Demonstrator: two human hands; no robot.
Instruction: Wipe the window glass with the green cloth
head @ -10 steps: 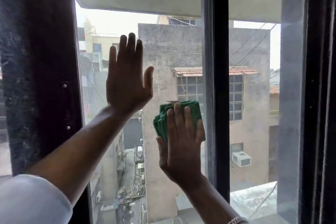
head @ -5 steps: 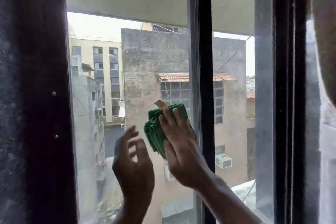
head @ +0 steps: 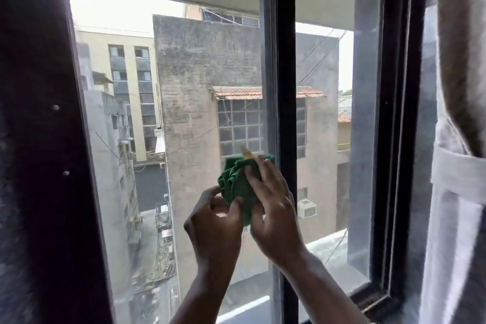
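Window glass (head: pixel 189 118), black centre mullion (head: pixel 286 113); green cloth (head: pixel 238 187) bunched beside mullion, gripped by left hand (head: pixel 214 229) and right hand (head: pixel 273 208).

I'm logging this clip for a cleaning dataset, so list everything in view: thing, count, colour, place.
green cloth: one, green, bunched, held against the glass low and centre.
window glass: two panes, clear, either side of the centre bar.
centre bar: one, black, upright, just right of the cloth.
window frame: one, black, right side.
curtain: one, white, far right, tied with a band.
wall: one, dark, far left.
left hand: one, gripping the cloth's lower edge.
right hand: one, over the cloth's right side.
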